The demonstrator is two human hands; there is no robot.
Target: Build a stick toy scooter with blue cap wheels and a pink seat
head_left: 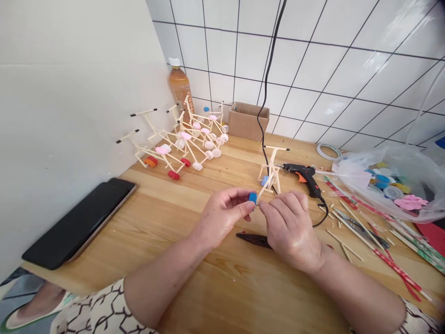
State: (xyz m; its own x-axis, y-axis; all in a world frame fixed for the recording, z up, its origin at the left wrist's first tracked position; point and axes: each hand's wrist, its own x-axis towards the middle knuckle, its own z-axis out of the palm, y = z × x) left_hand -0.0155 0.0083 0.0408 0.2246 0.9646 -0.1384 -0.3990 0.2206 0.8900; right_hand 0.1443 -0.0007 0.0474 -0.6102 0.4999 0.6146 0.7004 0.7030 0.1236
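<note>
2 hands meet above the middle of the bench (156, 208): the left hand (222, 218), fingers curled, pinches a blue plastic cap (252, 198) beside a wooden stick (263, 189) gripped by the nearly closed right hand (290, 229). A hot glue gun (299, 174) lies just beyond, beside a small stick frame (269, 169).

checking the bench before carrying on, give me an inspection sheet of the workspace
surface: wooden table, crumbs scattered
job's things: blue plastic cap, wooden stick, stick frames with bottle-cap wheels
clutter: loose sticks, dark tool, plastic bag of caps
grips: left hand pinches cap, right hand holds stick
cables: glue gun cord, black cable
surroundings: tile wall, cardboard box, bottle, phone
</note>
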